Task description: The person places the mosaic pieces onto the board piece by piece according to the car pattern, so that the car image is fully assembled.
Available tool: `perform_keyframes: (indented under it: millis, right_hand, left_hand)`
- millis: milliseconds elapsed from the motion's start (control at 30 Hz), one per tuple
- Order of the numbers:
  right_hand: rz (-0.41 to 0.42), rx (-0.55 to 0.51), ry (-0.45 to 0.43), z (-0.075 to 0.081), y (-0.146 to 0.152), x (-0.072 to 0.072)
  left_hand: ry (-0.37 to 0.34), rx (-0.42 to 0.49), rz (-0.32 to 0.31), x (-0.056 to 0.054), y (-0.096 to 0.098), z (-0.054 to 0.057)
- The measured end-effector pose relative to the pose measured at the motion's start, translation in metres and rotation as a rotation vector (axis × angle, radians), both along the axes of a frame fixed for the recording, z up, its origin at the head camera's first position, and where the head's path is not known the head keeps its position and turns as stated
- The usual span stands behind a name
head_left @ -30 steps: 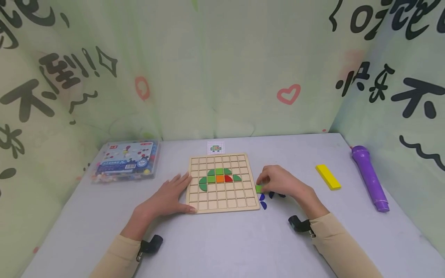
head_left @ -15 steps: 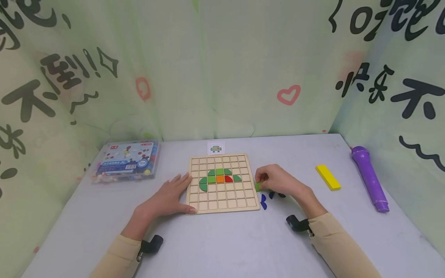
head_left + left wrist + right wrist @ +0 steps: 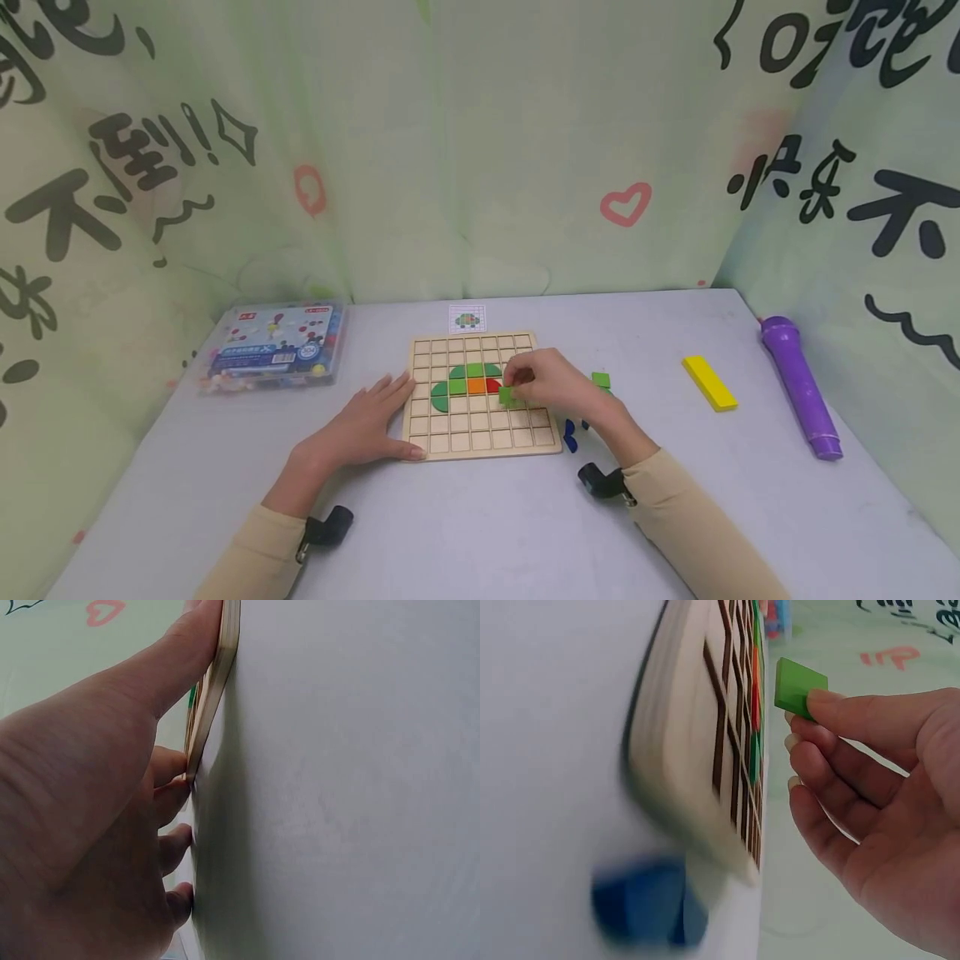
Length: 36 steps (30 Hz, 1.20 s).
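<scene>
A wooden grid board (image 3: 480, 440) lies on the table, with green tiles, an orange square tile (image 3: 476, 386) and a red tile (image 3: 492, 385) set in its cells. My left hand (image 3: 362, 429) rests along the board's left edge, fingers spread and thumb at the near corner; the left wrist view shows the thumb (image 3: 176, 664) on the board's rim. Over the right half of the board, my right hand (image 3: 558, 387) pinches a green square tile (image 3: 799, 686) between thumb and fingers. In the right wrist view the tile is held up off the board's surface.
Blue pieces (image 3: 570, 437) and another green square (image 3: 601, 380) lie right of the board. Behind it is a small pattern card (image 3: 467, 319). A clear plastic box (image 3: 273, 346) stands back left; a yellow block (image 3: 709, 383) and purple tube (image 3: 802, 390) lie right.
My right hand has moved left from beside the board to over it, carrying the green square tile. Another green square on the table has come into view. My left hand stays put.
</scene>
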State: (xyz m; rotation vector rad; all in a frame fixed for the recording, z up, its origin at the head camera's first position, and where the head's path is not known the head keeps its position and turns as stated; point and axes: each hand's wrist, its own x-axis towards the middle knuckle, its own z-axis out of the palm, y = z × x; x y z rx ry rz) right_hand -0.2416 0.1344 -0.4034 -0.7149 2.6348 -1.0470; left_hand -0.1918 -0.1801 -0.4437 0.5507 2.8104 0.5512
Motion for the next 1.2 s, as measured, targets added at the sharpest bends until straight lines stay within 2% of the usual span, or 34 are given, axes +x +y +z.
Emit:
perform_keyframes:
  millis: [300,633,800,933,1200]
  right_hand:
    - [0.072,-0.054,0.030,-0.013,-0.051,-0.005]
    - [0.064,0.065,0.112,-0.011,-0.070,0.001]
    - [0.092,0.125,0.127,-0.010,-0.069,0.005]
    - [0.103,0.121,0.106,-0.009,-0.061,0.006]
    - [-0.013,0.079,-0.017,-0.008,-0.016,0.005]
  left_hand:
    - [-0.023,0.005,0.007,0.001,0.001,0.002]
    - [-0.018,0.001,-0.002,0.001,0.000,0.003]
    - [-0.024,0.008,0.001,0.002,0.000,0.006]
    - [-0.024,0.006,0.000,0.002,0.001,0.006]
    - [-0.014,0.003,0.000,0.002,0.001,0.007]
